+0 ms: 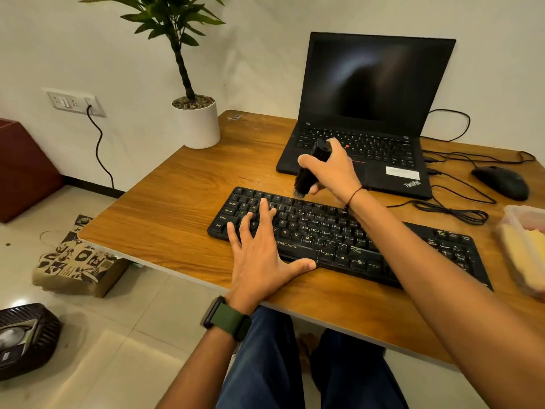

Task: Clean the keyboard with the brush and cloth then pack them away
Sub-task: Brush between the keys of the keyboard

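Note:
A black keyboard (333,231) lies slanted across the wooden desk (177,208). My left hand (259,246) lies flat on its left end, fingers spread over the keys, thumb by the space bar. My right hand (330,169) grips a black brush (309,169) upright, bristles down, touching the keyboard's top row near its left end. A clear plastic container (525,249) at the desk's right edge holds something yellow, perhaps the cloth; it is blurred.
An open black laptop (368,113) stands behind the keyboard, a black mouse (501,181) and loose cables (454,211) to its right. A potted plant (196,122) sits at the desk's far left corner. A paper bag (76,261) and dark basket (23,338) are on the floor.

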